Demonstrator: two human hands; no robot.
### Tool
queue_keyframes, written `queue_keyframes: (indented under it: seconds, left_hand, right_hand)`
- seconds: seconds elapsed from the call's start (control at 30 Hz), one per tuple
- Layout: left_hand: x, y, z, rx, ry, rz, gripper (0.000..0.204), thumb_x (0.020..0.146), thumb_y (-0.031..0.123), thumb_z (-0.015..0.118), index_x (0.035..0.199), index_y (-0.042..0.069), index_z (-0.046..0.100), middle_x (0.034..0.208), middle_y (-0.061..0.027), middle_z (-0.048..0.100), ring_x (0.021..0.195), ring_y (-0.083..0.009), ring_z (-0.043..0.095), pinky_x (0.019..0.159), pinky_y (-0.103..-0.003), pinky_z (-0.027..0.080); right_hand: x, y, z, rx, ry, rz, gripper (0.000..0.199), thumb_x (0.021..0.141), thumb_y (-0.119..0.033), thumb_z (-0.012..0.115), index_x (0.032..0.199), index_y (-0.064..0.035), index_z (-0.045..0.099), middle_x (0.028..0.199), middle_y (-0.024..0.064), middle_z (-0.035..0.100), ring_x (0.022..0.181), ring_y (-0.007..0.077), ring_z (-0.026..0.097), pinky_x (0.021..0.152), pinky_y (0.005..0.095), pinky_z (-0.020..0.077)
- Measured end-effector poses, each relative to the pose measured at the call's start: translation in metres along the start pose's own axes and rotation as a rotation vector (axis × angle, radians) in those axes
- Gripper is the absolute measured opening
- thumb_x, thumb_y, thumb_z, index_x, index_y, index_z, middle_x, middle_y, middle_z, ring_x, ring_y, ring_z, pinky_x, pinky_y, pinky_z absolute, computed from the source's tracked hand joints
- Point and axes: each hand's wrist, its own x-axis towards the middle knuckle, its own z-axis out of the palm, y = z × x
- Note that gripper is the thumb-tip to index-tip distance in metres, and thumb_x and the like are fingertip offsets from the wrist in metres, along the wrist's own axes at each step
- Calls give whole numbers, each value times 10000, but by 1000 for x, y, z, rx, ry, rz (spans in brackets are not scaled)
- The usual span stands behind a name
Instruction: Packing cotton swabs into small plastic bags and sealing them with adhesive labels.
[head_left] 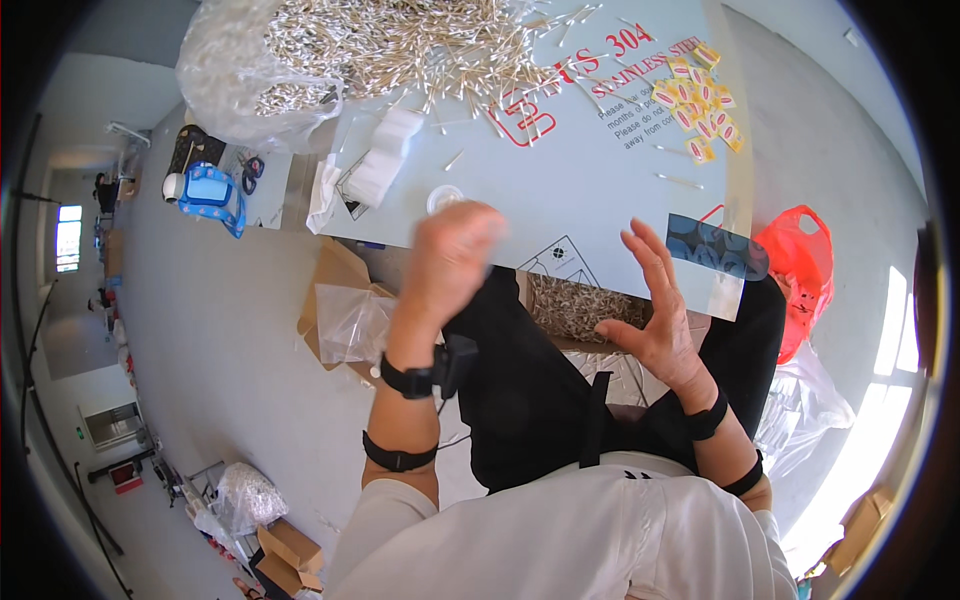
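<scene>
From afar, I see the round white container (445, 194) on the counter (590, 190) just beyond the left hand (455, 252), its blurred grip unreadable, with the right hand (662, 318) spread wide farther off.

Cotton swabs (400, 50): big messy heap, thin sticks with white tips, spilling from a clear bag (215, 95) at the table's (560, 200) far left corner
Lower swabs (580, 310): another heap, below the near edge
Round white thing (439, 194): small, by the near edge, partly hidden
White packs (378, 170): lying near the near left corner
Yellow pieces (701, 92): little, red in the middle, bunched by the right edge
Dark strip (705, 245): flat, shiny, poking past the right edge
</scene>
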Motion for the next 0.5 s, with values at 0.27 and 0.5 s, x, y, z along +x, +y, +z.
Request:
queue_keyframes:
  seconds: [0.27,0.5]
  left_hand:
    - [-13,61,57,-321,-138,114,62,830,48,682,845,19,629,719,-80,597,636,-217,581,592,-303,473]
    - [-7,-84,27,787,216,-212,62,797,32,620,856,43,635,848,-130,576,861,-362,564,737,-471,478]
  right_hand:
    - [-20,16,-21,226,-435,53,185,777,5,714,940,-8,628,746,72,611,663,233,583,619,310,464]
    - [-29,22,-34,377,-234,532,139,902,-59,640,783,9,617,574,-13,504,548,27,445,490,227,348]
